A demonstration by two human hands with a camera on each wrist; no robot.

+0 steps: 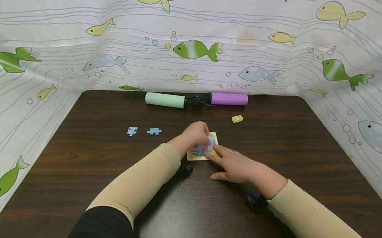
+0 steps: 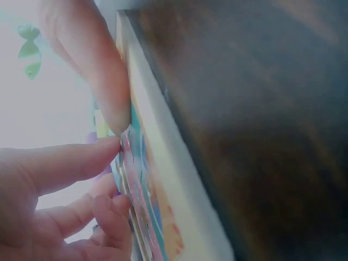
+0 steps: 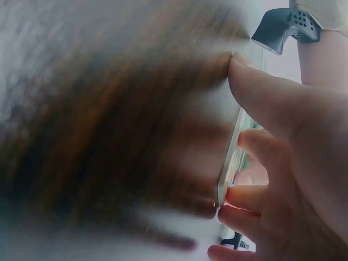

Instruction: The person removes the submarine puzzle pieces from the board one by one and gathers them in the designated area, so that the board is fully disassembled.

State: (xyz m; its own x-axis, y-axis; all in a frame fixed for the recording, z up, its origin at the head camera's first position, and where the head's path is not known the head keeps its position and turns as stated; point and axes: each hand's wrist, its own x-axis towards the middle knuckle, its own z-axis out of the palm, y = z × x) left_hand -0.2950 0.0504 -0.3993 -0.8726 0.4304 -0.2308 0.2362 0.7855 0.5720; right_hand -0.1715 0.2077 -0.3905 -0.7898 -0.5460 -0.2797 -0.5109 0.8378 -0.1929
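Observation:
A small jigsaw puzzle (image 1: 199, 153) in a pale tray with pink, blue and orange pictures lies on the brown table. My left hand (image 1: 196, 133) is over its upper part, fingers curled, pinching a puzzle piece (image 2: 130, 201) low against the picture; much of that piece is hidden. In the left wrist view the thumb and bent fingers meet at the piece's edge. My right hand (image 1: 235, 164) rests on the tray's right side, fingers extended, with one fingertip on the pieces and the thumb on the table.
Two loose blue puzzle pieces (image 1: 154, 131) lie to the left behind the puzzle. A small yellow block (image 1: 237, 119) sits to the right. At the back lies a bar with mint (image 1: 164, 100) and purple (image 1: 229, 98) ends, before a fish-patterned curtain (image 1: 200, 25).

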